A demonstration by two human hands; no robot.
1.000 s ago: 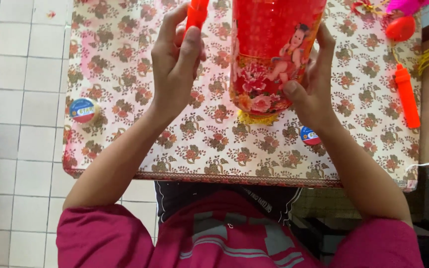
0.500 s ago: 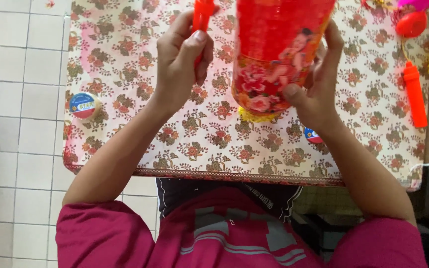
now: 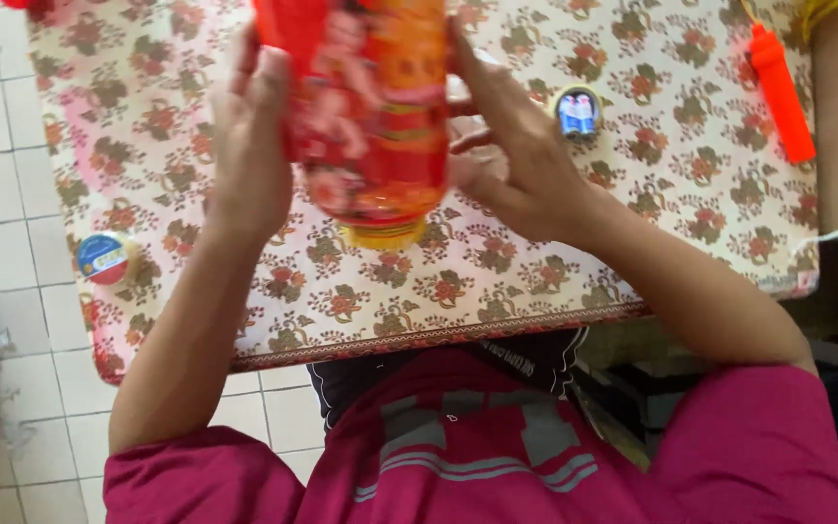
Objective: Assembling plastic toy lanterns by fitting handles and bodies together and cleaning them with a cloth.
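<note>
A red paper lantern, cylinder-shaped with a printed figure, flowers and a gold bottom rim, is held upright above the table between both hands. My left hand lies flat against its left side, fingers pointing up. On the right side, my right hand presses the lantern with spread fingers. The lantern's top is cut off by the frame. Whether my left hand also holds a small red piece near the lantern's upper left is unclear.
The table carries a floral cloth. A roll of tape lies near its left edge, a second small roll just right of my right hand. An orange-red pen-shaped tool lies at the far right. Tiled floor shows at left.
My left hand, which held a small red stick apart from the lantern, has come against the lantern's left side. The view has shifted so the lantern sits nearer the middle.
</note>
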